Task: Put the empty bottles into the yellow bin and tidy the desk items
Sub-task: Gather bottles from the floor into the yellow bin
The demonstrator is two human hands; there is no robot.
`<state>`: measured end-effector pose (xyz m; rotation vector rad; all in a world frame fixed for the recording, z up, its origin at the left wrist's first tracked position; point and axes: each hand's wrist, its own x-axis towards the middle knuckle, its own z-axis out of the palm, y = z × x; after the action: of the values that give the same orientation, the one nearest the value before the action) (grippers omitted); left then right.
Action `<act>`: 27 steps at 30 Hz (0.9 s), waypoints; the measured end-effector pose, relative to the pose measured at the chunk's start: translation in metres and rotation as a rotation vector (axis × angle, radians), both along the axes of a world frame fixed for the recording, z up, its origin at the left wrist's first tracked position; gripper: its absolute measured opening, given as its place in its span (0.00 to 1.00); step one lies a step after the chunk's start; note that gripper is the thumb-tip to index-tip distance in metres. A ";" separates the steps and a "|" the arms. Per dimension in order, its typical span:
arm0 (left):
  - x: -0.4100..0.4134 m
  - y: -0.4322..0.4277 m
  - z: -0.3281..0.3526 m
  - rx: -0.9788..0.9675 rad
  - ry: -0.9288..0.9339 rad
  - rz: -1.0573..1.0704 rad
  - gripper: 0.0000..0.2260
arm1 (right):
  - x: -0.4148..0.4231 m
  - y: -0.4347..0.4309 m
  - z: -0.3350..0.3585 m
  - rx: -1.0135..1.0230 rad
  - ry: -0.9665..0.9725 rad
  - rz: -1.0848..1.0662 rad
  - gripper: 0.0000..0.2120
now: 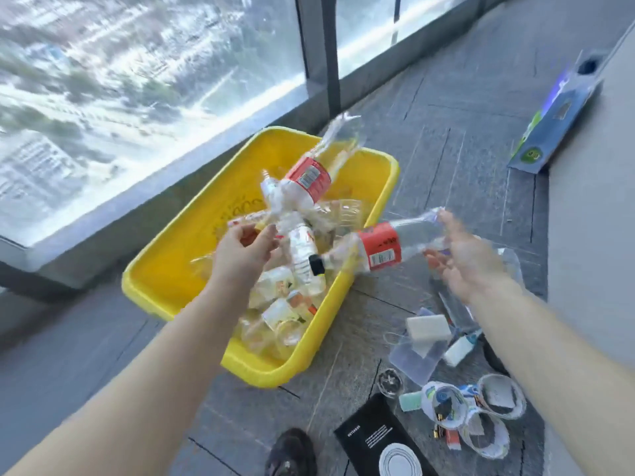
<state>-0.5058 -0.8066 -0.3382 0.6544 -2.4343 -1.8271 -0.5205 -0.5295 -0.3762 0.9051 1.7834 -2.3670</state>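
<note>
The yellow bin (161, 269) sits on the floor by the window (137, 97), and it already has lots of clear bottles in it. So a big part of the job looks done.

The left hand (244, 252) is over the middle of the bin. Its fingers are curled, and the thumb and fingers pinch near some crinkly plastic. A bottle with a red label (307, 182) sticks up just past the fingertips. The picture is blurry, so I cannot tell if the hand is holding it or has let it go.

The right hand (464, 262) is just outside the bin's right rim. Its fingers are spread apart. A second red-label bottle (381, 250) lies right in front of its fingertips, with its black cap (316, 266) pointing into the bin and its bottom end touching or nearly touching the fingers. Half of it is over the rim. It looks like it is being tossed or pushed in, but I cannot be sure the hand has a grip on it.

Below the right wrist, lots of small things are not tidied yet: a white block (427, 328), rolls of tape (443, 405), a small tube (458, 350), a black card (374, 441) and some clear plastic bits (414, 360). Far past the right hand, a blue packet (556, 125) leans at the edge of a grey surface.

I think the bottle part is almost finished. The tidying part has hardly begun.
</note>
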 end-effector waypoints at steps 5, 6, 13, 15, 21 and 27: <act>0.007 -0.072 0.015 -0.368 -0.306 -0.069 0.29 | -0.039 -0.076 0.028 0.029 -0.005 0.353 0.51; 0.010 -0.079 0.013 -0.437 -0.369 -0.113 0.33 | -0.041 -0.085 0.028 0.071 -0.031 0.424 0.57; 0.022 -0.067 -0.001 -0.401 -0.171 -0.157 0.24 | -0.026 -0.066 -0.023 0.305 -0.133 0.403 0.39; 0.022 -0.048 -0.005 -0.417 -0.056 -0.316 0.23 | -0.016 -0.043 -0.035 0.327 -0.156 0.344 0.35; 0.010 0.042 -0.022 -0.426 0.036 -0.627 0.22 | 0.021 0.040 -0.060 0.428 -0.252 0.176 0.36; -0.015 0.148 -0.059 -0.315 -0.075 -0.692 0.21 | 0.057 0.128 -0.093 0.510 -0.344 -0.006 0.20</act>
<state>-0.5208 -0.6583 -0.3969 -0.1767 -3.1632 -1.5020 -0.4640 -0.4010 -0.4688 1.2690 2.2510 -1.6334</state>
